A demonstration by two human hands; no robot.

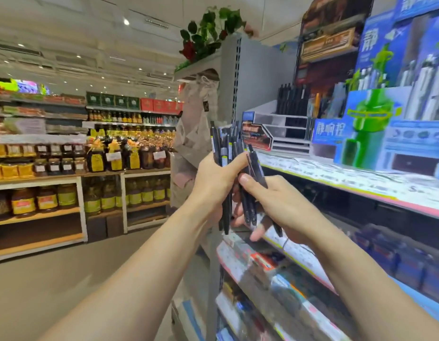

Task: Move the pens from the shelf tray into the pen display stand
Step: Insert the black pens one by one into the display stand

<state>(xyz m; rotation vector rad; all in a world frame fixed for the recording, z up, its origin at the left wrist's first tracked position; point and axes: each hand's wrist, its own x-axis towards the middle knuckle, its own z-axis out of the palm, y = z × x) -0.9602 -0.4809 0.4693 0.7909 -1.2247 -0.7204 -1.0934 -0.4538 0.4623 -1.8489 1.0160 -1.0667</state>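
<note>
My left hand (214, 183) grips a bundle of several black pens (224, 148), held upright in front of the shelf end. Close beside it on the right, my right hand (280, 205) holds a few more black pens (256, 166), its thumb pressed on them and the tips pointing down. The two bundles touch in the middle. On the upper shelf stands a tiered white pen display stand (282, 126); several black pens (291, 98) sit upright in its back row. The shelf tray is not something I can make out.
A blue and green cardboard display (385, 124) fills the shelf right of the stand. The shelf edge (336, 185) runs under my right hand, with stationery on lower shelves (275, 279). A grey shelf upright (234, 77) stands behind the pens. Shelves of jars (66, 163) line the aisle at left.
</note>
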